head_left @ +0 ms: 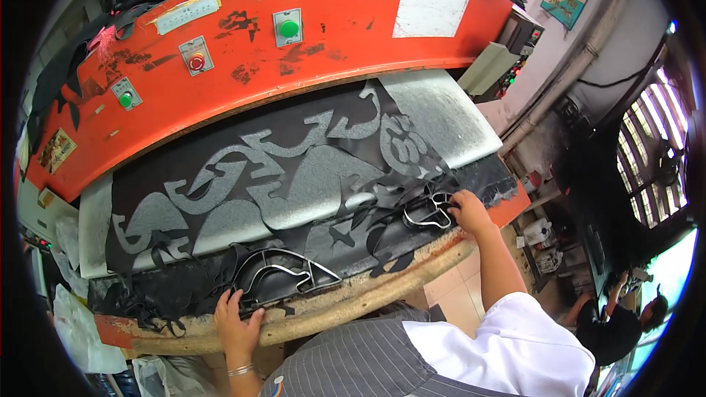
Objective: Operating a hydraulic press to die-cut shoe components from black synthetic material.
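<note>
My left hand [239, 323] is at the near edge of the machine bed, its fingers and thumb closed on the lower left end of a large curved metal cutting die [273, 268]. Farther right, my right hand [469, 211] grips the right end of a smaller looped cutting die [423, 222]. Both dies rest on black material along the front of the bed. Beyond them lies a dark sheet [294, 114] with several curved shapes cut out of it, and the pale grey cutting board [441, 114] shows through the holes. Black scraps [390, 239] lie about the dies.
A red press beam [338, 22] with green buttons [289, 29] and a red button [196, 62] spans the far side. A worn tan edge [382, 287] borders the bed in front. Plastic bags [81, 331] hang at left. Another person [614, 323] is at far right.
</note>
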### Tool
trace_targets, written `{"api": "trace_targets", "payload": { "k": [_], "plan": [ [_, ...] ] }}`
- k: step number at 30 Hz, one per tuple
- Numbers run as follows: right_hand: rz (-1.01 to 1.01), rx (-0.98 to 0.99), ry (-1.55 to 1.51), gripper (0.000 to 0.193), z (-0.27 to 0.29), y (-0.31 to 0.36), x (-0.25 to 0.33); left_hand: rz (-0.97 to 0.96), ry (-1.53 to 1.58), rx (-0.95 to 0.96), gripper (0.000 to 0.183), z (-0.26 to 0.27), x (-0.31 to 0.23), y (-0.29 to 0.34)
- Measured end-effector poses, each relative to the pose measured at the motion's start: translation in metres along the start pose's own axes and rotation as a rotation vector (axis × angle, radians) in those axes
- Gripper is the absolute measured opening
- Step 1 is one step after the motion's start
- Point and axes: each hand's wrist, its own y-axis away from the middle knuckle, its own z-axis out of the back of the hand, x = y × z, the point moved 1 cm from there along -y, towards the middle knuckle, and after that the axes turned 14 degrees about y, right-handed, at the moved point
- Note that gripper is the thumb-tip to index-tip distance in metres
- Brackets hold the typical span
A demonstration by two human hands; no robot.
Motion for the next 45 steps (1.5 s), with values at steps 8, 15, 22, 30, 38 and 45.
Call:
{"api": "trace_targets", "payload": {
  "k": [8,15,22,30,38,45],
  "plan": [
    [-0.222,-0.335,-0.205,0.021,0.070,-0.069,0.026,0.080,-0.036,-0.047,0.060,-0.009,-0.019,-0.014],
    [0.090,-0.354,-0.325,0.025,-0.007,-0.157,0.145,0.103,-0.035,-0.058,0.059,-0.017,-0.024,-0.018],
    [0.231,-0.536,-0.198,0.025,-0.031,-0.160,0.152,0.107,-0.057,-0.075,0.060,-0.013,-0.022,-0.019],
    [0.242,-0.523,-0.166,0.031,-0.025,-0.149,0.157,-0.082,0.028,-0.148,0.059,0.005,-0.009,-0.025],
    [0.275,-0.385,-0.377,0.055,0.018,-0.103,0.206,-0.105,0.387,-0.413,0.019,0.081,0.062,-0.144],
    [0.335,-0.610,-0.544,0.030,0.151,-0.172,0.302,-0.582,0.157,-0.925,0.033,0.183,0.004,-0.276]
  ]
}}
